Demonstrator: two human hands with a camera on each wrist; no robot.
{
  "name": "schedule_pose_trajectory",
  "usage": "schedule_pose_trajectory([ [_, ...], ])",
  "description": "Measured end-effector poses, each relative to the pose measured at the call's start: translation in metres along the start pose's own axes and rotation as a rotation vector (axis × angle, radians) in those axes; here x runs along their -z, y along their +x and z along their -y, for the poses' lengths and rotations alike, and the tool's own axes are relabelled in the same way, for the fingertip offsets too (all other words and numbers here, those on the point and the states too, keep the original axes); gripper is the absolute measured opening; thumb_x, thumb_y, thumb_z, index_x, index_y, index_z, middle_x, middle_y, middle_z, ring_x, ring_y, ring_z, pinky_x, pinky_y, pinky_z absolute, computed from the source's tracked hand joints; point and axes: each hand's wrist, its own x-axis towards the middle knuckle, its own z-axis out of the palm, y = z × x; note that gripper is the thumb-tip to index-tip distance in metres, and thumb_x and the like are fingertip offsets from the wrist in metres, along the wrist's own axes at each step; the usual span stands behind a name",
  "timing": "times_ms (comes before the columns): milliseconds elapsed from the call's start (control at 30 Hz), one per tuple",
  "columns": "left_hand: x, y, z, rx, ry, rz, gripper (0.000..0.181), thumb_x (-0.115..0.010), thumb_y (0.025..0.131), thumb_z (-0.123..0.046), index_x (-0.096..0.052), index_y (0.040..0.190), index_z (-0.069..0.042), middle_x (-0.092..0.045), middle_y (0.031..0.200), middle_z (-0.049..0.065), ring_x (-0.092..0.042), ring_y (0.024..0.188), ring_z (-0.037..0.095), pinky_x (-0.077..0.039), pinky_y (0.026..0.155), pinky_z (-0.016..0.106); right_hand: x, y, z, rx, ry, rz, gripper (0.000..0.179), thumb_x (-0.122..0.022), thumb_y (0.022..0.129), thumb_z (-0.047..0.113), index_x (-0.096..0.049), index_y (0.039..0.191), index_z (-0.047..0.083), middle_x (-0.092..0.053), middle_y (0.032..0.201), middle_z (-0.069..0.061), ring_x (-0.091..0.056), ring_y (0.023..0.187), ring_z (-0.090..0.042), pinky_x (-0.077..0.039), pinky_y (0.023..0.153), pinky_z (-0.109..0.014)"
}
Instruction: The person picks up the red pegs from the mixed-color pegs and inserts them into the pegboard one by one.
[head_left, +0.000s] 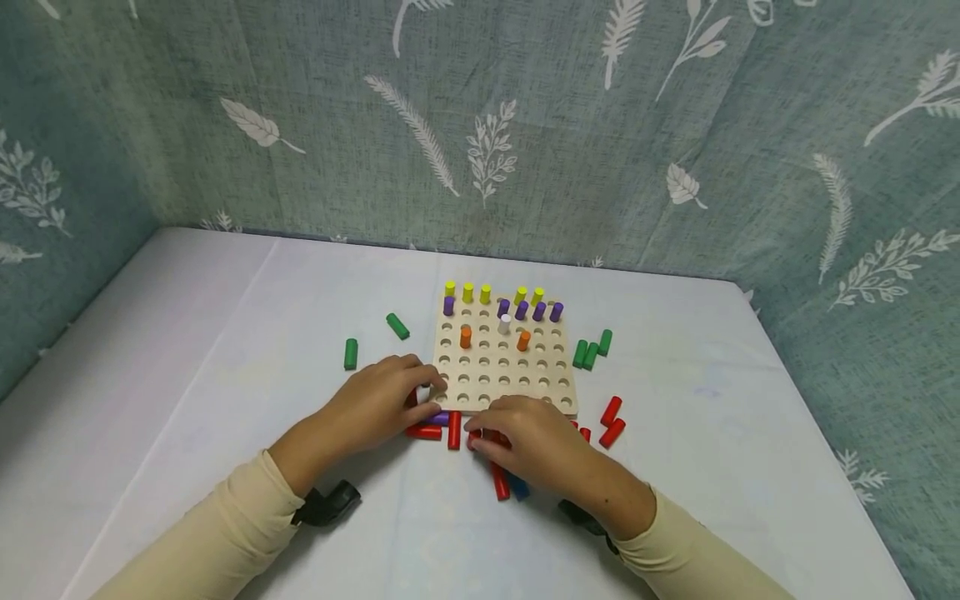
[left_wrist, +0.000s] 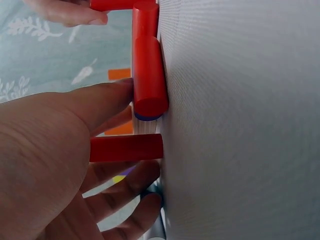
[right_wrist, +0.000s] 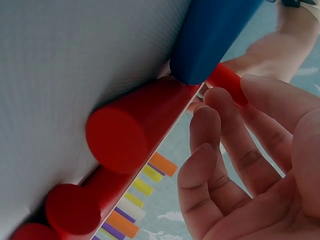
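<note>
right hand (head_left: 528, 437) pinches 1 red peg (right_wrist: 226, 84) by the pegboard (head_left: 504, 373), between the worktop's (head_left: 232, 350) left and right edges; left hand (head_left: 381, 400), fingers loosely parted, is at the pegboard's near left corner.

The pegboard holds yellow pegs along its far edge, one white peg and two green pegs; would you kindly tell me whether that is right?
Not quite: in the head view, the two pegs you call green are orange pegs. The pegboard does hold yellow pegs along its far edge and one white peg.
</note>
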Motion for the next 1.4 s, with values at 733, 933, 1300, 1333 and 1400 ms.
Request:
schedule_pose_trajectory([
  [733, -0.0019, 0.0001, 0.0028, -0.005, -0.009, -0.016, 0.03, -0.079, 0.086, -0.03, -0.071, 0.113, -0.02, -0.065, 0.1, 0.0, -0.052, 0.079, 0.012, -0.045, 0.068, 0.027, 0.001, 0.0009, 0.002, -0.004, -0.008, 0.015, 0.024, -0.071, 0.094, 0.033, -0.076, 0.113, 0.019, -0.075, 0.103, 0.005, -0.067, 0.095, -0.009, -0.056, 0.091, -0.031],
  [933, -0.002, 0.0005, 0.0027, 0.002, -0.013, -0.009, 0.031, -0.08, 0.086, -0.03, -0.071, 0.113, -0.02, -0.065, 0.101, 0.001, -0.053, 0.08, 0.013, -0.046, 0.068, 0.027, 0.0004, 0.001, 0.0027, -0.007, -0.028, 0.026, 0.025, -0.071, 0.094, 0.033, -0.075, 0.114, 0.019, -0.075, 0.104, 0.004, -0.068, 0.097, -0.01, -0.056, 0.093, -0.032],
  [1300, -0.0025, 0.0004, 0.0018, 0.005, -0.008, -0.003, 0.031, -0.08, 0.085, -0.031, -0.071, 0.113, -0.02, -0.066, 0.102, 0.001, -0.053, 0.081, 0.013, -0.047, 0.07, 0.028, -0.0013, -0.0002, 0.0026, 0.009, -0.057, 0.019, 0.025, -0.071, 0.093, 0.032, -0.075, 0.114, 0.018, -0.075, 0.104, 0.004, -0.069, 0.097, -0.011, -0.056, 0.092, -0.031],
  [1333, -0.0025, 0.0004, 0.0016, 0.004, -0.008, -0.004, 0.031, -0.08, 0.085, -0.03, -0.071, 0.113, -0.02, -0.066, 0.102, 0.001, -0.053, 0.08, 0.013, -0.047, 0.069, 0.027, -0.0014, -0.0004, 0.0024, 0.01, -0.06, 0.018, 0.025, -0.071, 0.093, 0.032, -0.075, 0.114, 0.018, -0.075, 0.104, 0.004, -0.069, 0.097, -0.011, -0.056, 0.092, -0.032],
  [1400, -0.0023, 0.0005, 0.0012, 0.002, -0.006, -0.003, 0.031, -0.08, 0.085, -0.03, -0.071, 0.113, -0.02, -0.066, 0.102, 0.001, -0.053, 0.08, 0.013, -0.047, 0.069, 0.027, -0.0011, -0.001, 0.0017, 0.016, -0.069, 0.013, 0.025, -0.072, 0.093, 0.032, -0.075, 0.114, 0.018, -0.075, 0.104, 0.004, -0.068, 0.096, -0.01, -0.056, 0.091, -0.031],
])
